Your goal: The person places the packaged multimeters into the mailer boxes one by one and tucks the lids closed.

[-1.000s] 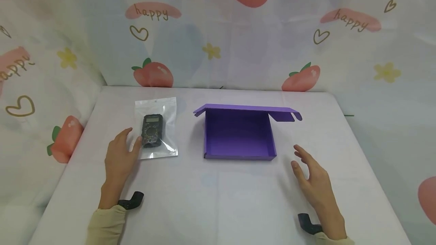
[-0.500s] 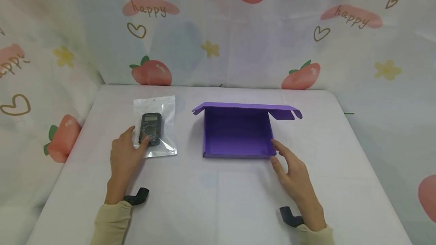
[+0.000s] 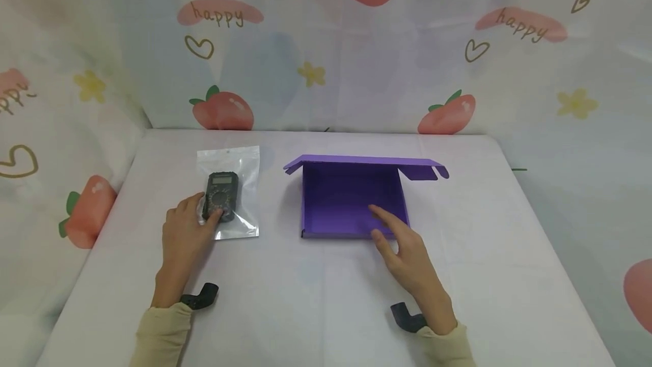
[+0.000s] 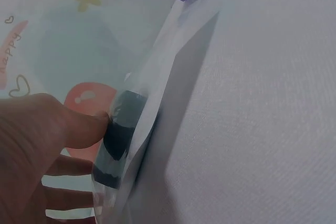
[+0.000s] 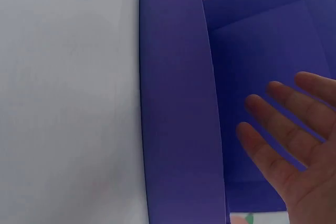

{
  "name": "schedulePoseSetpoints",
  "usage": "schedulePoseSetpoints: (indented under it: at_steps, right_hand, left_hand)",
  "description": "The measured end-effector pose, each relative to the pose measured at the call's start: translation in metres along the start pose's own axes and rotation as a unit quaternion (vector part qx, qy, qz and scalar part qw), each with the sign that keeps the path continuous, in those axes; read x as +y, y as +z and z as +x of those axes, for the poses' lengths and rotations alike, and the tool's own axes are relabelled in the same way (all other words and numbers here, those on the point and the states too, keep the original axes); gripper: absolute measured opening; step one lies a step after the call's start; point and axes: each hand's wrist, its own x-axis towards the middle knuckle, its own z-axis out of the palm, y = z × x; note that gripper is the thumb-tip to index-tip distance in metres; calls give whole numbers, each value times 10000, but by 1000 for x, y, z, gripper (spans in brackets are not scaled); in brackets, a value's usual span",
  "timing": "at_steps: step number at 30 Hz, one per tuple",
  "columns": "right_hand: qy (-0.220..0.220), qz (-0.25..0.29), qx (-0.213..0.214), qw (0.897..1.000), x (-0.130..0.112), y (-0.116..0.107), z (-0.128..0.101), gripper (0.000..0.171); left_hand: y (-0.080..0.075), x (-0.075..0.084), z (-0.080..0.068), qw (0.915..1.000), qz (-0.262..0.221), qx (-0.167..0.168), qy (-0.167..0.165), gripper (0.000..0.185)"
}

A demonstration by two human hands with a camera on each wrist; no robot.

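Note:
A black multimeter (image 3: 221, 194) lies in a clear zip bag (image 3: 247, 191) at the left of the table. My left hand (image 3: 185, 234) grips it at its lower left, thumb over the front and fingers along the left edge. In the left wrist view the thumb (image 4: 86, 127) presses on the bagged multimeter (image 4: 121, 135), and the bag's edge stands off the cloth with a shadow beneath. An open purple box (image 3: 351, 203) stands in the middle, its lid raised at the back. My right hand (image 3: 407, 256) hovers at its front right with fingers spread, holding nothing.
A white cloth covers the table (image 3: 316, 299). Printed curtains (image 3: 285, 44) hang behind it and at both sides. The box lid's flaps (image 3: 423, 172) jut out sideways. A black wrist mount (image 3: 204, 296) is on each forearm.
My right hand has moved left from beside the box to over its front right. My left hand has shifted right onto the multimeter, which now looks slightly tilted with its bag.

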Motion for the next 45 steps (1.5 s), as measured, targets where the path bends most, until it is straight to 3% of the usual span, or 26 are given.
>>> schedulePoseSetpoints:
  at_steps: [16, 26, 32, 38, 45]
  right_hand:
    - [-82, 533, -930, 9942, -35, 41, 31, 46]
    - [-51, 981, -1119, 9889, -45, 60, 50, 45]
    - [-7, 1411, -1372, 9804, -52, 70, 62, 45]
    - [125, 1596, -1724, 9719, -59, 80, 70, 47]
    - [230, 2018, -1820, 9621, -67, 92, 77, 48]
  left_hand:
    - [1, -1, -3, 9997, -149, -90, -158, 61]
    - [1, -5, -5, 9985, -502, -74, -198, 60]
    - [-4, -3, -2, 9980, -540, -75, -319, 61]
    - [-6, -5, -1, 9983, -529, -126, -223, 61]
    - [-12, -8, 0, 9985, -485, -253, -58, 59]
